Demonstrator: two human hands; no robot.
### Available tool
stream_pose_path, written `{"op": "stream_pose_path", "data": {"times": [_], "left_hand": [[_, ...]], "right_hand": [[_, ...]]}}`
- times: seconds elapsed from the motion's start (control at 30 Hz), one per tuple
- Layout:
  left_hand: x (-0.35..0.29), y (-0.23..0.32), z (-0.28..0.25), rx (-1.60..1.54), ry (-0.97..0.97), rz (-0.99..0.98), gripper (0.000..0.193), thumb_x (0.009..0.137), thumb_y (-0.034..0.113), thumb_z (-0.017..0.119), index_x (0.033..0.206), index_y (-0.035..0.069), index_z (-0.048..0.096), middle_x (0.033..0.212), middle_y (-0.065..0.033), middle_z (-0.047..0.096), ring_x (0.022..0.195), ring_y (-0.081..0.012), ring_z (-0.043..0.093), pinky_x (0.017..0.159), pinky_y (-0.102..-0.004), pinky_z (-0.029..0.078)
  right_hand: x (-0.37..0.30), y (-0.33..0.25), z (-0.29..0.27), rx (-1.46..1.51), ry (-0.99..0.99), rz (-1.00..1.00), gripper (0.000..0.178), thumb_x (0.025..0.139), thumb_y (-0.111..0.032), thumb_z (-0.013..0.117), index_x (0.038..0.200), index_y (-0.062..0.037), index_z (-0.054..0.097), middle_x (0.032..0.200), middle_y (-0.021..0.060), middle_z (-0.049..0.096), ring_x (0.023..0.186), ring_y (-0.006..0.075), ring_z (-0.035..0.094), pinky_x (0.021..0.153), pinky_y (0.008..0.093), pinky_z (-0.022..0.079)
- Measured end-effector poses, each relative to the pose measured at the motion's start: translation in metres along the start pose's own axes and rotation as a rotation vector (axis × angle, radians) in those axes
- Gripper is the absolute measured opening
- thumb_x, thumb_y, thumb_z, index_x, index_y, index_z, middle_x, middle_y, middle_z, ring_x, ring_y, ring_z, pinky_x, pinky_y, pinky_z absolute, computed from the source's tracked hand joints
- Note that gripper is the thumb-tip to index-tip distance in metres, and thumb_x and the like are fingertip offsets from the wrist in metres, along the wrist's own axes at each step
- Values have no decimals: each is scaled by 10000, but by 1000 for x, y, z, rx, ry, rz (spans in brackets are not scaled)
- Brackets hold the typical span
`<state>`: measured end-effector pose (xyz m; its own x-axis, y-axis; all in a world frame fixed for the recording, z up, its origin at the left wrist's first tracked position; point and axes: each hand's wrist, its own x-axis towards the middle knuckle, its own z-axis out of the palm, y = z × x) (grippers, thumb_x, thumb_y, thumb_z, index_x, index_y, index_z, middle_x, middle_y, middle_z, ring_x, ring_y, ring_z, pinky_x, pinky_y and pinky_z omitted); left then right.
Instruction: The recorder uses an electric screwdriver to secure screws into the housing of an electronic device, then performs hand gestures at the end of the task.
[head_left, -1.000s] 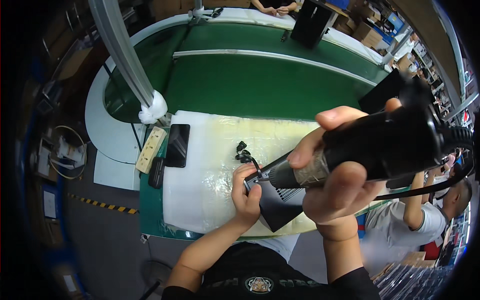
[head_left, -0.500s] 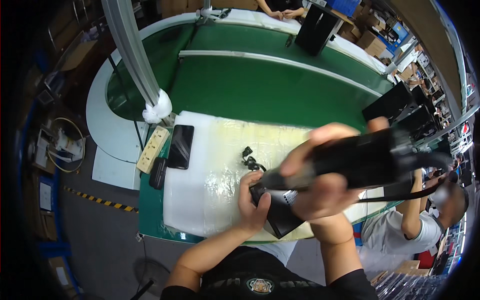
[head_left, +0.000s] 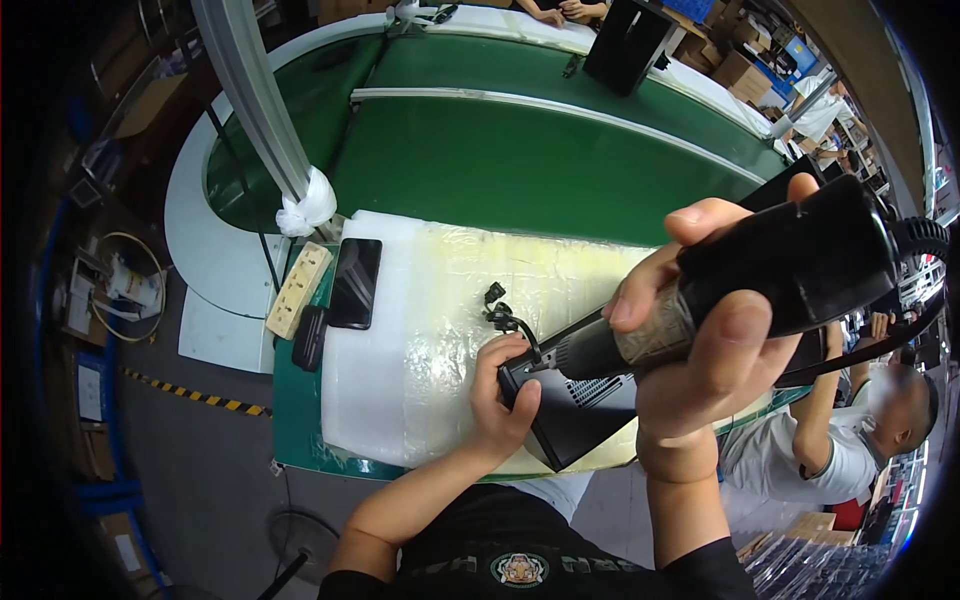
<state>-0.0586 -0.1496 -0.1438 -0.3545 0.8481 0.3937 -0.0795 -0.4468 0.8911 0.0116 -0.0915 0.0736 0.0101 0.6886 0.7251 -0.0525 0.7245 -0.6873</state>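
1. Two bare hands are at work over the near part of the bench, apart from each other, each closed on something.
2. The right hand (head_left: 715, 380) is wrapped around a thick black corded tool (head_left: 790, 265), its narrow tip pointing left to the end of a black box (head_left: 565, 425); whether tip and box touch is too small to tell.
3. The left hand (head_left: 500, 400) clasps the left end of that box, thumb on top, fingers on the far left side.
4. The box lies tilted across the near right part of a pale padded sheet (head_left: 375, 400), partly hidden by the tool; slotted vents (head_left: 600, 392) show on its top.
5. Just beyond the left hand lies a bunched black cable (head_left: 497, 312).
6. At the sheet's far left corner is a black phone (head_left: 355, 283); left of it are a cream power strip (head_left: 300, 290) and, nearer, a small black case (head_left: 310, 338).
7. On the far side runs a green belt (head_left: 520, 160), with a tall black cabinet (head_left: 628, 45) standing at its far edge.
8. To the right sits a co-worker in a pale shirt (head_left: 790, 445).
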Motion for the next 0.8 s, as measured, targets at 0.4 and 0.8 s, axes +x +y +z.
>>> {"op": "stream_pose_path", "data": {"times": [0.4,0.8], "left_hand": [[0,-2,-1,-11,-13,1,375,857,161,639,1156,-29,515,1178,-192,536,1173,-308,513,1039,-403,386],[-8,-4,2,-47,43,-102,392,856,142,633,1185,-24,500,1186,-185,528,1172,-313,503,1052,-414,375]], "right_hand": [[-8,7,0,12,-101,54,848,950,-412,604,1508,25,140,1038,160,594,584,138,592,536,228,488],[-17,25,0,337,-324,-49,607,756,137,678,1280,66,380,1122,238,561,789,193,620,669,325,551]]}}
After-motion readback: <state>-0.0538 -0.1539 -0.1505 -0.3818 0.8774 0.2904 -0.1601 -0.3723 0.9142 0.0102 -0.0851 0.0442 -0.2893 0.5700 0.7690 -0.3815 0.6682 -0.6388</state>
